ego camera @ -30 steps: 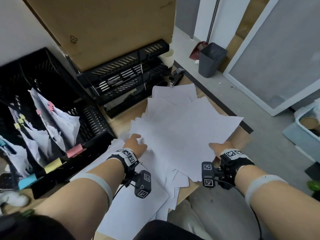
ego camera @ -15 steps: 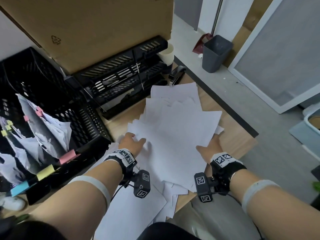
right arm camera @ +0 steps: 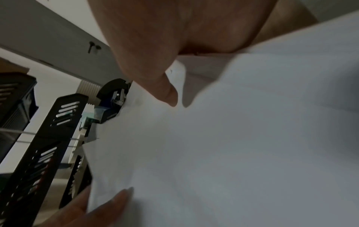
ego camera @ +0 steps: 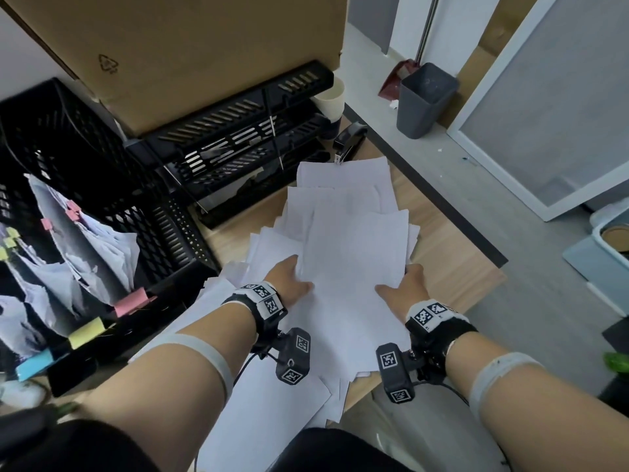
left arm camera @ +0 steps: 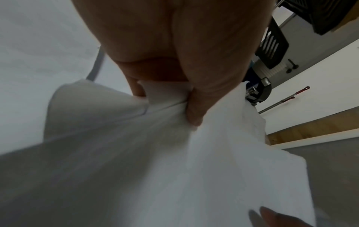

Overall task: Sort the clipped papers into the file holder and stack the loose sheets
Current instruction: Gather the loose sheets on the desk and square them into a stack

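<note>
A fanned bundle of loose white sheets (ego camera: 354,253) lies over the wooden desk between my hands. My left hand (ego camera: 289,277) grips its left edge; in the left wrist view the thumb (left arm camera: 194,113) presses on top of the sheets (left arm camera: 174,153) with fingers beneath. My right hand (ego camera: 403,284) grips the right edge the same way, thumb (right arm camera: 167,95) on the paper (right arm camera: 233,138). The black file holder (ego camera: 177,233) stands at the left and holds clipped papers (ego camera: 85,247) with pink, yellow and blue clips.
More white sheets (ego camera: 272,413) lie under my forearms at the desk's front edge. A black letter tray stack (ego camera: 238,144), a cardboard box (ego camera: 190,52), a cup (ego camera: 330,100) and a stapler (ego camera: 350,141) stand behind. The desk's right edge (ego camera: 456,267) drops to the floor, where a grey bin (ego camera: 425,100) stands.
My hands have moved closer together, drawing the spread sheets into a narrower bundle. The right hand has come in from the desk's right edge.
</note>
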A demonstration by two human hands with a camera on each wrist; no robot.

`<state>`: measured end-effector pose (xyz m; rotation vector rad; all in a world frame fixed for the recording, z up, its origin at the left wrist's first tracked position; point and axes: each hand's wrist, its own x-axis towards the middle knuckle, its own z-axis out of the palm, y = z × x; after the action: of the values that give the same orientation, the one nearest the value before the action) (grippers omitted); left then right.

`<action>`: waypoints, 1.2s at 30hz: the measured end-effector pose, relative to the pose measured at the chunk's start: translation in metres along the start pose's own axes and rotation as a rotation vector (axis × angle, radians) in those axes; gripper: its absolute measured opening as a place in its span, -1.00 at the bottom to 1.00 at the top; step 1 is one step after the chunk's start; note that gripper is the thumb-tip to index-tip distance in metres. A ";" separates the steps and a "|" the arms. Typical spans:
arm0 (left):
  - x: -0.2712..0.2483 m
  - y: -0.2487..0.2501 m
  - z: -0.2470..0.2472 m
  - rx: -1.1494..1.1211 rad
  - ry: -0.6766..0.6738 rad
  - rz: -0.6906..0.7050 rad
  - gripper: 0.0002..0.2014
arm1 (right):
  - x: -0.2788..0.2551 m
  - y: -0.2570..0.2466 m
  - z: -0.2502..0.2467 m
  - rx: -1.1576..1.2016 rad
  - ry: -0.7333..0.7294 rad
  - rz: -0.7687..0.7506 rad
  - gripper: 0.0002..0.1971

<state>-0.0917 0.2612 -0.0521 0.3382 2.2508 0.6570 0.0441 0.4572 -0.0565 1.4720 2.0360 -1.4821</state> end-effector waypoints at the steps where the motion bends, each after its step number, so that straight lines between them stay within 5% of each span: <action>1: -0.004 0.002 -0.002 -0.064 0.011 0.032 -0.66 | -0.002 0.000 -0.002 0.031 0.019 0.001 -0.41; 6: -0.023 0.001 -0.019 -0.557 0.052 0.078 -0.64 | -0.011 -0.014 -0.023 0.145 0.046 0.015 -0.16; 10: -0.043 -0.008 -0.036 -0.758 0.031 0.013 -0.70 | -0.017 -0.036 -0.023 0.215 -0.085 -0.094 -0.58; 13: -0.066 -0.031 -0.047 -0.702 -0.010 -0.037 -0.76 | -0.035 -0.060 -0.013 0.070 -0.133 -0.240 -0.67; 17: -0.101 -0.080 -0.046 -0.631 -0.109 -0.182 -0.57 | -0.061 -0.077 0.009 -0.117 -0.222 -0.319 -0.67; 22: -0.147 -0.154 -0.041 -0.562 -0.161 -0.409 -0.64 | -0.081 -0.072 0.052 -0.299 -0.399 -0.267 -0.80; 27: -0.175 -0.217 -0.030 -0.250 -0.058 -0.669 -0.56 | -0.098 -0.047 0.112 -0.570 -0.484 -0.233 -0.71; 31: -0.178 -0.225 -0.019 -0.660 0.074 -0.652 -0.64 | -0.115 -0.037 0.150 -0.666 -0.472 -0.345 -0.70; 36: -0.180 -0.227 -0.013 -0.716 0.130 -0.544 -0.62 | -0.127 -0.033 0.166 -0.589 -0.476 -0.285 -0.53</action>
<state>0.0126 -0.0092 -0.0629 -0.6554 1.9269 1.1262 0.0187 0.2491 -0.0303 0.5627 2.1520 -1.0344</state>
